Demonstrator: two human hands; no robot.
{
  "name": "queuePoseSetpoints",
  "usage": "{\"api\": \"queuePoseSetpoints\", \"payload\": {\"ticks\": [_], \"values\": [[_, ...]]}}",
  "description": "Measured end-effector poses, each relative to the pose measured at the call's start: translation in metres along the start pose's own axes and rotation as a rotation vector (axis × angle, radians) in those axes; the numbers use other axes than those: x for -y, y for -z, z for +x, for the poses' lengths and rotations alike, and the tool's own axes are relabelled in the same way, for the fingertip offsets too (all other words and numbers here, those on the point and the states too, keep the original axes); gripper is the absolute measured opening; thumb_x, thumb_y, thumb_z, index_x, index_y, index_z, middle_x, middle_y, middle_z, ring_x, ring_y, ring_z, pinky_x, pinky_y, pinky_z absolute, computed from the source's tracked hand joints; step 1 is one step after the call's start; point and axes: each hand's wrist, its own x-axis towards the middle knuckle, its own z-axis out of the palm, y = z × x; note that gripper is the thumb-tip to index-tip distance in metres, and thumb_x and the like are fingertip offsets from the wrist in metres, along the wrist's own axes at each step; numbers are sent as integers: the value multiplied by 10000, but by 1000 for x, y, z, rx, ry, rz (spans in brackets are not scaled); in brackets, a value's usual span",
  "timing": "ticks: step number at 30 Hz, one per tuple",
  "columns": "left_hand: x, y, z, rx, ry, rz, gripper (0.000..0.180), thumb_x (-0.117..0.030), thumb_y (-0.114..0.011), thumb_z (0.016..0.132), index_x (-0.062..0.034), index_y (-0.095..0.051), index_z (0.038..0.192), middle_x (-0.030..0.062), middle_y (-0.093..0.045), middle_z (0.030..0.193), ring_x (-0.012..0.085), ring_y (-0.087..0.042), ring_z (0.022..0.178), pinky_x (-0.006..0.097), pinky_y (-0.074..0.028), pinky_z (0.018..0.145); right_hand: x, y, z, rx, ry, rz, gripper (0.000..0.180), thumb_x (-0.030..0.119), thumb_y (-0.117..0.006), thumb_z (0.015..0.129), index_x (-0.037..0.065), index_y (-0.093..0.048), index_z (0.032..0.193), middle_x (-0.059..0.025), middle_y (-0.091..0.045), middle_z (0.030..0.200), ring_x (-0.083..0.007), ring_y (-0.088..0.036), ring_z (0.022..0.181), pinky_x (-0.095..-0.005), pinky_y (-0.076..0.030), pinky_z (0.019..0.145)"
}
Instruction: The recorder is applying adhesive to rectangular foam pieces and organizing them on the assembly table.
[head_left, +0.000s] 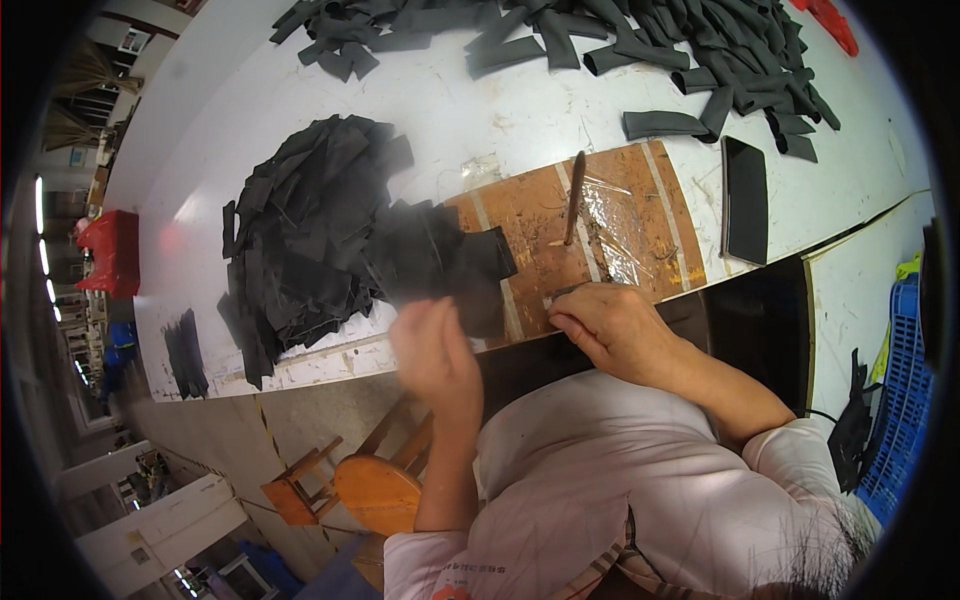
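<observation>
My left hand (435, 345) is smeared by motion at the near edge of a large heap of flat black fabric pieces (310, 230). Whether its fingers hold one of them cannot be told. My right hand (615, 320) is closed, thumb and fingers pinched together, at the front edge of a brown board (655, 210). A small dark bit shows by its fingertips, too hidden to name. On the board, beyond that hand, a slim dark brown spike (576, 200) appears to stand upright. Clear tape and pale strips run across the board. Several black pieces overlap the board's left end.
Many dark grey fabric tubes (640, 50) lie along the table's far side. A black phone (745, 200) rests right of the board. A small stack of black strips (186, 355) sits at the left corner. Wooden stools (380, 492) and a blue crate (893, 390) stand nearby.
</observation>
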Motion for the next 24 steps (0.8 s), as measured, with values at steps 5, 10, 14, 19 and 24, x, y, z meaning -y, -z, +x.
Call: {"api": "queuePoseSetpoints", "payload": {"ticks": [5,10,14,19,24], "values": [[-18,35,18,68,135,-443,101,-10,-562,780,37,-587,866,62,-552,843,100,-482,737,204,-371,620,15,7,10,-11,-8,131,205,77,-614,725,20,-538,907,-113,-542,781,-264,-537,705,-328,-444,603],[-33,39,28,194,255,-801,91,23,-552,758,37,-580,844,63,-562,800,109,-498,731,202,-383,645,30,16,18,-130,147,45,455,129,-690,660,36,-483,1055,-83,-511,871,-241,-506,812,-314,-429,689],[-38,27,23,342,380,-931,99,63,-532,741,35,-581,824,58,-569,773,112,-513,744,207,-398,667,25,9,18,102,-2,425,338,140,-703,656,14,-548,928,-71,-526,775,-168,-511,707,-271,-422,620],[-39,17,10,305,524,-984,151,45,-536,766,27,-552,915,63,-573,852,104,-526,789,215,-409,705,20,4,11,90,-271,640,106,88,-644,730,2,-584,740,-20,-501,616,-70,-444,581,-220,-358,524],[-36,20,3,418,590,-1101,264,74,-543,757,21,-486,1010,69,-568,860,97,-534,771,203,-424,689,19,1,7,121,-437,884,173,117,-642,741,6,-536,661,-2,-462,582,-48,-387,541,-221,-329,482]]}}
